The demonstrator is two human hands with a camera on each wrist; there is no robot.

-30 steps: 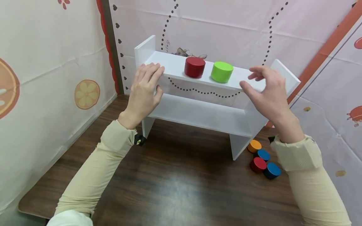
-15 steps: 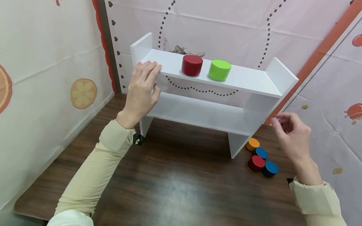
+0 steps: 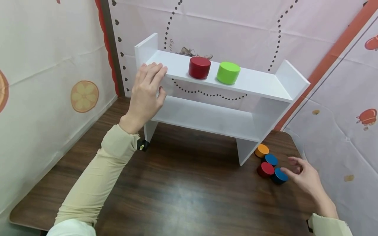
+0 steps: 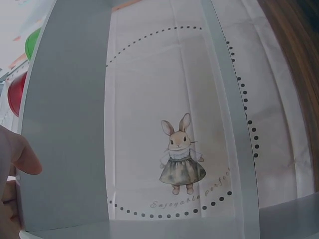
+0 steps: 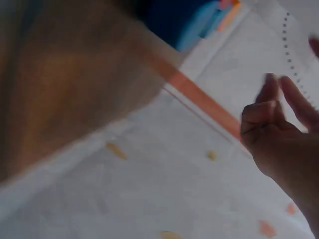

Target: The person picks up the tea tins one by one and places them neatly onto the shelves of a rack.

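In the head view my left hand [image 3: 144, 91] rests its fingers on the front edge of a white two-tier shelf [image 3: 254, 82], near its left end. Its thumb hangs below that edge, apart from the fingers. A dark red cylinder [image 3: 199, 68] and a lime green cylinder [image 3: 228, 73] stand side by side on the top board. Low at the right, my right hand [image 3: 305, 178] has thumb and fingers spread, holding nothing, its thumb tip close to a blue cylinder [image 3: 279, 176]. Beside that one stand a red cylinder [image 3: 265, 169], another blue cylinder [image 3: 270, 159] and an orange cylinder [image 3: 261, 150].
The shelf stands on a dark wooden table [image 3: 183, 196], its lower board [image 3: 206, 116] bearing nothing visible. Printed cloth walls [image 3: 236, 26] close in the back and both sides. A rabbit print [image 4: 182, 159] shows behind the shelf in the left wrist view.
My right hand has come down from beside the top board's right end to the cylinders on the table. The left hand has stayed at the shelf edge. The view has shifted slightly.
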